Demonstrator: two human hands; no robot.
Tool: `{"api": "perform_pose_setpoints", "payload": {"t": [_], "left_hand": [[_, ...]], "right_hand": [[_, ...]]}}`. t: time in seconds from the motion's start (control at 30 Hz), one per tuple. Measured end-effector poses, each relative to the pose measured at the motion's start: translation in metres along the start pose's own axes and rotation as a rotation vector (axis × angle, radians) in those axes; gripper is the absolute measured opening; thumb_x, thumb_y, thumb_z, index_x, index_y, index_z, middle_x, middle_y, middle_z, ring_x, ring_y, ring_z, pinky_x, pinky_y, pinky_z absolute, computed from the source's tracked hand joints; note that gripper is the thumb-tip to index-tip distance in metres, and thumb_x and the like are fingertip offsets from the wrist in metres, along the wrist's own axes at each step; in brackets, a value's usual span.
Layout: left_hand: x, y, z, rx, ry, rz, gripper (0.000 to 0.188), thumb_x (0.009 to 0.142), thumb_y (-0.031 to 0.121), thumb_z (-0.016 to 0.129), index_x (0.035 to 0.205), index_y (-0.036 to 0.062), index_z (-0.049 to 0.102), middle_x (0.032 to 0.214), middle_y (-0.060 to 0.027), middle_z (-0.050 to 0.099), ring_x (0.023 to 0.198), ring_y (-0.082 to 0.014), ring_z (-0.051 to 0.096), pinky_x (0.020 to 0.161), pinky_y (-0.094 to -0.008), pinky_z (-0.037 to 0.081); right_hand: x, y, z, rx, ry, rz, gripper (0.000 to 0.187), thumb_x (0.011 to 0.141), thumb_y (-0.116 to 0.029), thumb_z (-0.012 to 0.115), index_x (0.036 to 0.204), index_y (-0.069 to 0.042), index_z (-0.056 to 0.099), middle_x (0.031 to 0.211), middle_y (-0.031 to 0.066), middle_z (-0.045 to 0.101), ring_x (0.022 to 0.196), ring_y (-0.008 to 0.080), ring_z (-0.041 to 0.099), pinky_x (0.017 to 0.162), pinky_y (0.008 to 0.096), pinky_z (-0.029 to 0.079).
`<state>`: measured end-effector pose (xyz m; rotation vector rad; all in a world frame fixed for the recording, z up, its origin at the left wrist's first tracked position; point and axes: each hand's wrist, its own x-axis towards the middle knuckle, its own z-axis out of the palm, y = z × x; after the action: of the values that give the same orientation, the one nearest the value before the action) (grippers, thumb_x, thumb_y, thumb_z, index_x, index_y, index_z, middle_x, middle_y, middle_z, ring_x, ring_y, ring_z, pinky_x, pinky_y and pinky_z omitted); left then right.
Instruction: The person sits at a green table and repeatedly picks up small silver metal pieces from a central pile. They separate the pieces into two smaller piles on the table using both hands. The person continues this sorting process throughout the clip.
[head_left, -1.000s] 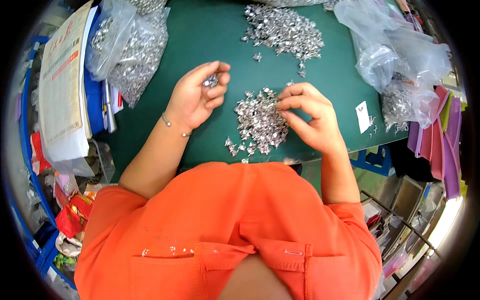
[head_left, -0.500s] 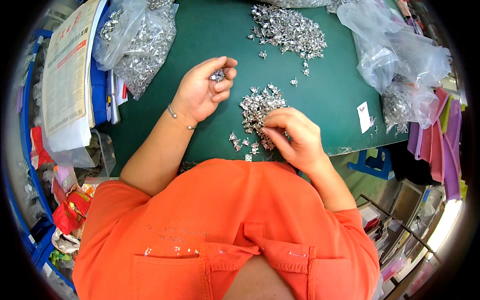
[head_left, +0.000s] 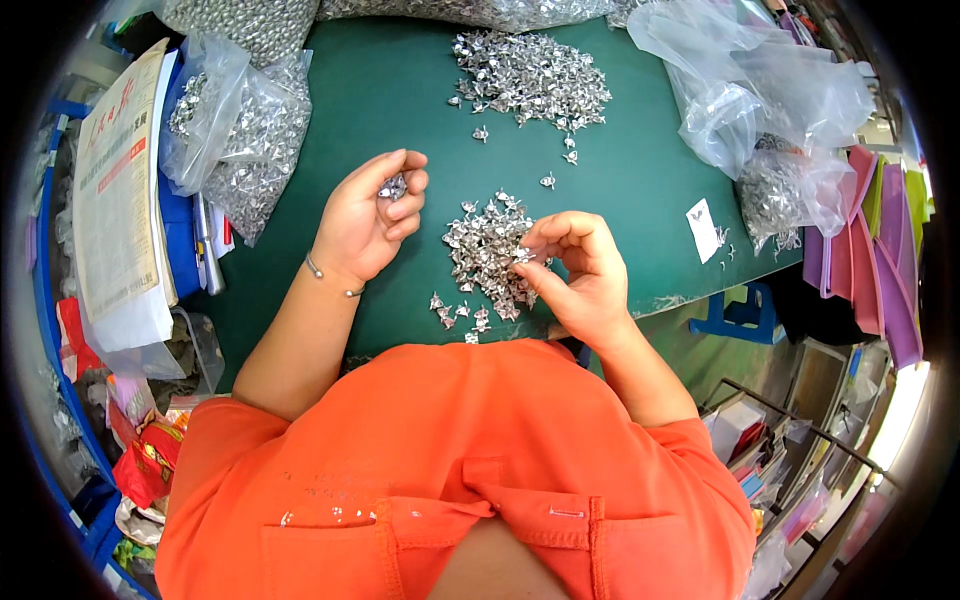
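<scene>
My left hand (head_left: 372, 218), with an open-ended metal bangle (head_left: 322, 272) on its wrist, is raised over the green table (head_left: 395, 110). Its fingers curl round several small silver metal pieces (head_left: 393, 187), which show between thumb and fingers. A pile of pronged silver metal pieces (head_left: 482, 250) lies between my hands, a few of them loose at its near left. At the pile's right side my right hand (head_left: 585, 275) is closed in a pinch, with a small metal piece (head_left: 523, 258) at the tips of thumb and forefinger.
A bigger heap of like pieces (head_left: 530, 78) lies farther back. Clear bags of metal parts (head_left: 255, 140) stand at the left, another bag (head_left: 775, 190) at the right. Newspaper (head_left: 118, 190) hangs on the left; a white paper slip (head_left: 702, 230) and a blue stool (head_left: 738, 315) are at the right.
The whole view has shifted, so the table things appear farther left. My right fingers have come up from the pile with a small metal piece. My left hand keeps its hold.
</scene>
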<state>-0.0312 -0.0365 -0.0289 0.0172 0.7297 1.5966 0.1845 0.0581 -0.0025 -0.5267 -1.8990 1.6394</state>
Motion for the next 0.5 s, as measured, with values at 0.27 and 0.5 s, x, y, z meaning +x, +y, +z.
{"api": "perform_pose_setpoints", "payload": {"t": [0.27,0.5], "left_hand": [[0.000,0.000,-0.002,-0.021,0.002,-0.017,0.021,0.094,0.019,0.040,0.096,0.0025,0.053,0.075,-0.0030,0.049,0.051,-0.0047,0.038,0.039,-0.0176,0.029],[0.001,0.001,0.001,-0.024,-0.004,-0.022,0.022,0.095,0.019,0.039,0.096,0.0028,0.054,0.076,-0.0033,0.049,0.051,-0.0055,0.038,0.039,-0.0180,0.029]], "right_hand": [[0.015,-0.014,-0.018,-0.410,-0.221,-0.194,0.010,0.070,0.001,0.065,0.079,-0.001,0.061,0.081,0.0107,0.060,0.078,0.0256,0.059,0.069,0.0331,0.048],[0.048,0.019,-0.033,-0.892,0.151,-0.130,0.010,0.073,-0.004,0.064,0.082,-0.002,0.061,0.083,0.0114,0.058,0.077,0.0304,0.056,0.069,0.0368,0.047]]}}
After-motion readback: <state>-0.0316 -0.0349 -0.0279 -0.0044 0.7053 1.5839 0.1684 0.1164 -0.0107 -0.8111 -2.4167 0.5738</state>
